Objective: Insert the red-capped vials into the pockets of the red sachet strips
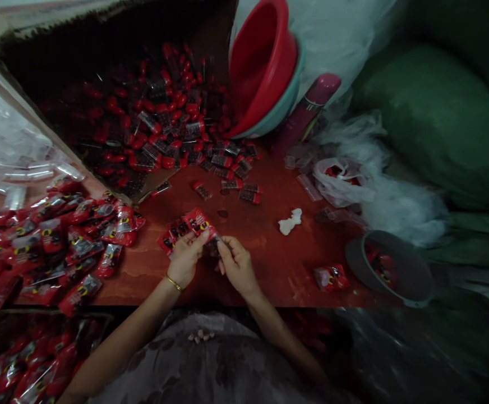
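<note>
My left hand (185, 258) is closed on a red printed packet (201, 222), thumb on its front. My right hand (236, 264) pinches at the packet's lower right end, where something dark and small shows between the fingers; I cannot make out what it is. More red packets (169, 235) lie on the table just beyond my left hand. Past them, small clear tubes with red caps (202, 189) are scattered over the red-brown tabletop (265, 247).
A tipped cardboard box (30, 95) spills red-capped tubes. Filled packets (51, 241) are heaped at left. To the right are a crumpled white tissue (290, 222), a packet (331, 277), a grey bowl (354, 264) and plastic bags (413, 207). Red basin (284, 62) and spray can (307, 109) stand behind.
</note>
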Demonstrator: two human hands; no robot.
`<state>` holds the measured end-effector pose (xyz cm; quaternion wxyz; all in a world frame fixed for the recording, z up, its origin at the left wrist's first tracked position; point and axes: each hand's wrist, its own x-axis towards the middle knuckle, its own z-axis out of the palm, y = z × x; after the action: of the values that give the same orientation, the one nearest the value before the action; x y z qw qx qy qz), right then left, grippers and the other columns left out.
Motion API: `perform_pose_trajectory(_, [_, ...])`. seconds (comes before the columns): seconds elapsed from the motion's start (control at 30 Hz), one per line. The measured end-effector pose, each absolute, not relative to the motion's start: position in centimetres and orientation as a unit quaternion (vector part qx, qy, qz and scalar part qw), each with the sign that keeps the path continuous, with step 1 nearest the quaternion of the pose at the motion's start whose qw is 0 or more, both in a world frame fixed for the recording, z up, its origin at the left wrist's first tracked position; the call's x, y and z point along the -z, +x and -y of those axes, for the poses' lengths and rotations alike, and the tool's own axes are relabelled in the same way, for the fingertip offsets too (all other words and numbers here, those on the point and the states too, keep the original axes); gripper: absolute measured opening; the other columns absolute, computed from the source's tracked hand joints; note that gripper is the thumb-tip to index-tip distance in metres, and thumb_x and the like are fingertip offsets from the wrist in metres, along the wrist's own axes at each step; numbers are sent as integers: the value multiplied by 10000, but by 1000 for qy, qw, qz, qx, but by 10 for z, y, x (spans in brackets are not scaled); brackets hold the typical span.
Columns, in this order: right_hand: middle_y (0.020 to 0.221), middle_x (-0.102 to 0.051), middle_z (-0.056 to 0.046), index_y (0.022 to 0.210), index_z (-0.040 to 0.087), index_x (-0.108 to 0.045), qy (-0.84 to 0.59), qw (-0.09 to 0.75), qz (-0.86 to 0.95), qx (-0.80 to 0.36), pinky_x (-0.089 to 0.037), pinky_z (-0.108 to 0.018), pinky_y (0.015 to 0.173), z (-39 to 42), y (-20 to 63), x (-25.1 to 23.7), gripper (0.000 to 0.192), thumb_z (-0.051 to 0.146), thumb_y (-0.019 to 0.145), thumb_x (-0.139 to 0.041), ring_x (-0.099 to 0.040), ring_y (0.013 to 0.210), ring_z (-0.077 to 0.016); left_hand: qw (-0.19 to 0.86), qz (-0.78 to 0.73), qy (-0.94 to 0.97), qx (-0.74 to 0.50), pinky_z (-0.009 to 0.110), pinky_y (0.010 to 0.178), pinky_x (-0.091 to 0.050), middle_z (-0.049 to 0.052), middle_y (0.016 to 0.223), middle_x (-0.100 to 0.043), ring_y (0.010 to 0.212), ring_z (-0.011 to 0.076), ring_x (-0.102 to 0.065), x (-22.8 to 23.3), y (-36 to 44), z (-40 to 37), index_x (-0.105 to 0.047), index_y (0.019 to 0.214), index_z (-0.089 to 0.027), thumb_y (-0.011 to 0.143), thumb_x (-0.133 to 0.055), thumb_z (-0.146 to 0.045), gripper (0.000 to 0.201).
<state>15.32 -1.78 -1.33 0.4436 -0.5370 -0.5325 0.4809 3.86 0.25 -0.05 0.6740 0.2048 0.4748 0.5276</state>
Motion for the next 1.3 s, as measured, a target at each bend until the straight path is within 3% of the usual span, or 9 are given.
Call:
perform_pose_trajectory(0.13, [436, -384, 102, 840, 196, -491, -537, 462, 512, -486, -372, -197, 380, 16, 147, 11, 226, 409, 869, -421, -393, 334, -74, 681, -442, 225, -539, 201, 573, -443, -3, 665, -659, 560, 78, -546, 3, 40, -2, -679, 760, -147, 582, -755, -400, 319])
perform_pose_trajectory(0.33, [655, -575, -2, 881, 200, -546, -573, 463, 585, -340, -442, -234, 552, 18, 146, 11, 189, 369, 846, -468, -561, 597, -128, 690, -444, 215, -530, 203, 608, -441, -7, 606, -641, 567, 81, -554, 1, 37, -9, -658, 679, -135, 531, -786, -387, 319])
perform_pose_trajectory(0.43, [573, -511, 35, 869, 200, -533, -561, 476, 541, -408, -396, -210, 456, 16, 142, 13, 210, 396, 853, -458, -487, 468, -96, 691, -438, 222, -530, 197, 513, -416, -17, 559, -616, 491, 77, -532, 2, 41, -6, -638, 677, -139, 521, -781, -425, 356])
perform_pose_trajectory(0.57, [532, -424, 79, 831, 201, -506, -527, 521, 430, -516, -310, -178, 361, 14, 136, 13, 246, 437, 855, -438, -356, 364, -53, 690, -442, 272, -504, 191, 371, -303, -47, 446, -532, 354, 65, -445, 4, 48, 3, -605, 664, -151, 646, -675, -495, 352])
perform_pose_trajectory(0.77, [651, -571, 44, 924, 205, -511, -463, 474, 502, -556, -433, -206, 500, 13, 141, 1, 205, 383, 822, -503, -500, 467, -74, 640, -464, 258, -555, 198, 470, -387, 18, 603, -635, 506, 85, -511, -9, 35, -6, -606, 606, -131, 601, -711, -485, 369])
perform_pose_trajectory(0.87, [565, -560, 56, 956, 193, -517, -448, 463, 515, -565, -439, -217, 528, 13, 142, 3, 208, 347, 817, -508, -525, 466, -89, 630, -474, 246, -564, 214, 523, -418, 50, 678, -680, 554, 102, -550, -11, 30, -11, -632, 659, -125, 602, -719, -465, 356])
perform_pose_trajectory(1.13, [519, -555, 57, 719, 203, -493, -486, 452, 545, -512, -375, -188, 388, -2, 131, 16, 235, 420, 771, -565, -492, 372, -81, 676, -460, 222, -532, 193, 451, -415, -31, 517, -586, 447, 72, -500, 1, 26, -1, -608, 624, -131, 578, -745, -436, 337])
perform_pose_trajectory(1.23, [513, -557, 30, 618, 199, -500, -506, 442, 622, -402, -407, -207, 441, -16, 128, 17, 332, 494, 729, -607, -509, 439, -100, 725, -447, 174, -494, 224, 550, -479, 14, 599, -650, 530, 110, -589, -4, 14, 0, -619, 656, -125, 566, -764, -413, 335])
perform_pose_trajectory(1.3, [623, -628, -19, 695, 188, -581, -509, 407, 700, -291, -465, -249, 579, -34, 133, 15, 325, 509, 746, -587, -571, 590, -143, 733, -453, 148, -485, 261, 656, -509, 61, 718, -698, 661, 159, -652, -8, -2, 0, -633, 711, -123, 582, -768, -371, 311])
